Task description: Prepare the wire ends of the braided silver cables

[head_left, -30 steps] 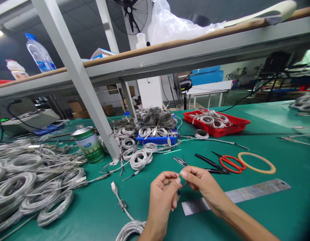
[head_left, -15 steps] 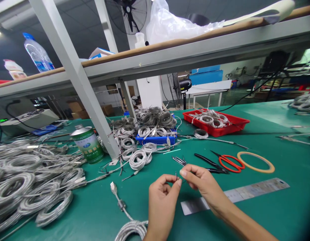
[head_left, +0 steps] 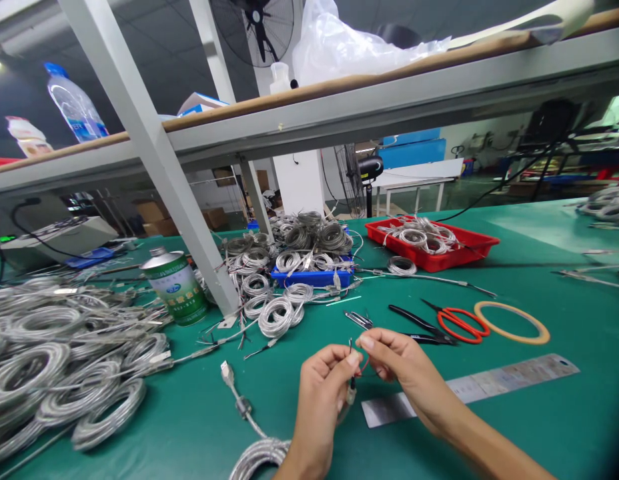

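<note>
My left hand (head_left: 322,393) pinches the stripped end of a clear-jacketed cable (head_left: 350,395), whose thin red and black wires stick out past the fingertips. Just to its right, my right hand (head_left: 397,360) has thumb and forefinger closed on the wire ends. A red wire (head_left: 363,367) bends between the two hands; the exact tips are hidden by fingers. Below, a silvery coiled cable (head_left: 262,457) lies on the mat, its USB plug (head_left: 226,373) pointing away from me. A steel ruler (head_left: 514,381) rests partly behind my right wrist.
Beyond my hands lie tweezers (head_left: 358,320), black-handled cutters (head_left: 419,321), red scissors (head_left: 462,325) and a tape roll (head_left: 539,333). Coiled cables (head_left: 44,373) heap at left beside a green can (head_left: 174,287). Blue (head_left: 314,277) and red (head_left: 429,260) trays hold more coils. A shelf post (head_left: 189,227) stands left.
My left hand has turned slightly, bringing the cable end and red wire into view. My right hand has shifted slightly left, still pinching.
</note>
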A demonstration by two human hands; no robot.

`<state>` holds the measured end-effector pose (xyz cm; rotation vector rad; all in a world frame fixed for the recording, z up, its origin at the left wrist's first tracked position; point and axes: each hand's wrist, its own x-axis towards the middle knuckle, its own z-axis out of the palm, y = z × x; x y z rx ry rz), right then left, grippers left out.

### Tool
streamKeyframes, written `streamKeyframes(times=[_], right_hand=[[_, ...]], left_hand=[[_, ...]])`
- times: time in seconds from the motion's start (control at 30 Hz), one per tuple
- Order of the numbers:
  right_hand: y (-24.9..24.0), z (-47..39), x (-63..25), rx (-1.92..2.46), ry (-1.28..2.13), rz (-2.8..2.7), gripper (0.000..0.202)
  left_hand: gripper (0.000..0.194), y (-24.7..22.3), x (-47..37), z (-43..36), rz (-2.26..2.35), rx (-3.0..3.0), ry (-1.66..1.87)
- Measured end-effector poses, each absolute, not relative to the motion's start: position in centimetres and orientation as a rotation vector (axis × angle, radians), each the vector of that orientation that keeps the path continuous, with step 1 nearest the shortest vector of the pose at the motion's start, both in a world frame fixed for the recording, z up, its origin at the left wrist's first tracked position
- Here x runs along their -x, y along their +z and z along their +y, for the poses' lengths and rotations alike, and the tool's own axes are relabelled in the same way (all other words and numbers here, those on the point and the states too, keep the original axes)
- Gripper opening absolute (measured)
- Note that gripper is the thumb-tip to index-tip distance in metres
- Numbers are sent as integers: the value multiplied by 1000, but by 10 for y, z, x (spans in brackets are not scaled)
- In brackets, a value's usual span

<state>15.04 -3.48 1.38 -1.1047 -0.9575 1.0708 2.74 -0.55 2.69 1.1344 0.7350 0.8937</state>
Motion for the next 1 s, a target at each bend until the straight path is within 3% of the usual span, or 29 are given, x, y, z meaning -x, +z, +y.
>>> streamKeyframes(times=[0.63, 1.0], right_hand=[[12, -34, -155, 1120, 923, -1051, 32], [13, -34, -154, 1123, 867, -1086, 22]], left_hand=[[23, 17, -28, -3, 758, -1264, 949], [18, 15, -27, -1, 827, -1405, 1014]])
